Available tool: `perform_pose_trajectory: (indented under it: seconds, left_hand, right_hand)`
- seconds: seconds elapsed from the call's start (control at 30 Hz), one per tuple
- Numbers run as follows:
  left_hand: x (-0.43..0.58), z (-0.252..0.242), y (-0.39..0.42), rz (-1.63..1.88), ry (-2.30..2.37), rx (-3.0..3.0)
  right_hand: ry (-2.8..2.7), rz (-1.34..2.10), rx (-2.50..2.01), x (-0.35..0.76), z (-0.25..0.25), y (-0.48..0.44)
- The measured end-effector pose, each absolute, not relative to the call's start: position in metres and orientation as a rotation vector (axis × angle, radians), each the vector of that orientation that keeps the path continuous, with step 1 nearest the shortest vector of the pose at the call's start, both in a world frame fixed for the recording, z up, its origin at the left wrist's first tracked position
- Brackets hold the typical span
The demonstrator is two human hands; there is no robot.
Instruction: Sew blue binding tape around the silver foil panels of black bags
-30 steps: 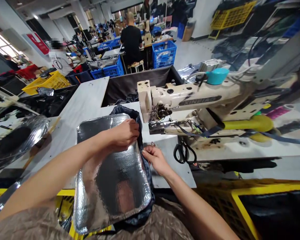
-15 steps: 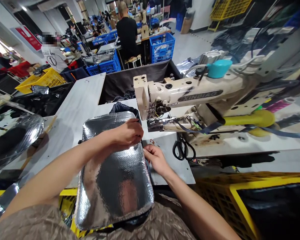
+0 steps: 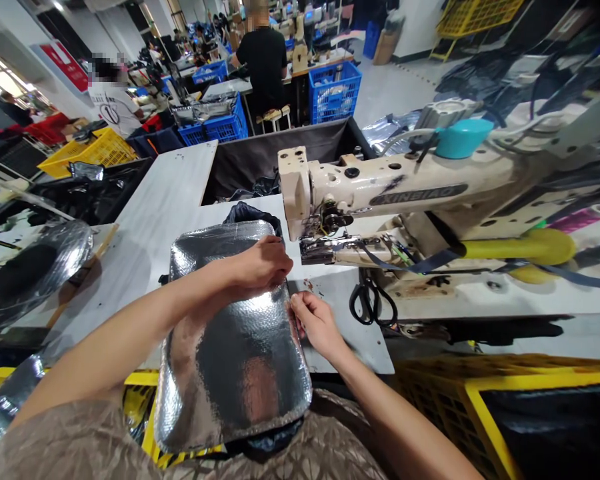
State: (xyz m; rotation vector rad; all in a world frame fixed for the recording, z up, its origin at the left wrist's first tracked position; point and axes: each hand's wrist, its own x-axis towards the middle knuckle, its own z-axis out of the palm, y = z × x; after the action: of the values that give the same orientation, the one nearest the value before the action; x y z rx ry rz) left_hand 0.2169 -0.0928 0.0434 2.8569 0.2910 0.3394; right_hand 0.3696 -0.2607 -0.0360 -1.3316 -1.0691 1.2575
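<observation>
A quilted silver foil panel [image 3: 235, 360] with rounded corners lies in front of me, its far end on the white table and its near end over my lap. Dark navy fabric [image 3: 250, 215] bulges out from under its far edge and shows again at the near edge. My left hand [image 3: 263, 263] grips the panel's far right edge, and my right hand [image 3: 317, 325] pinches its right side. The presser foot of the sewing machine stands just beyond my left hand.
A cream sewing machine [image 3: 395, 187] fills the right side, with black scissors [image 3: 373, 303] on its table. A fabric-lined bin [image 3: 275, 157] stands behind the table. Another foil piece [image 3: 35, 267] lies at left, and a yellow crate [image 3: 505, 380] sits at lower right.
The foil panel now lies straighter and covers the navy fabric along its right side. The view has shifted slightly, while both hands stay on the panel's edge.
</observation>
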Motion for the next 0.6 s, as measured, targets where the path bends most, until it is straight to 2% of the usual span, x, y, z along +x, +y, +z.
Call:
perform_pose_trajectory:
  seconds: [0.6]
  left_hand:
    - [0.224,0.029,-0.066,0.083,0.244,2.812]
  right_hand:
    - [-1.076,1.07,-1.494,0.362,-0.037,-0.252]
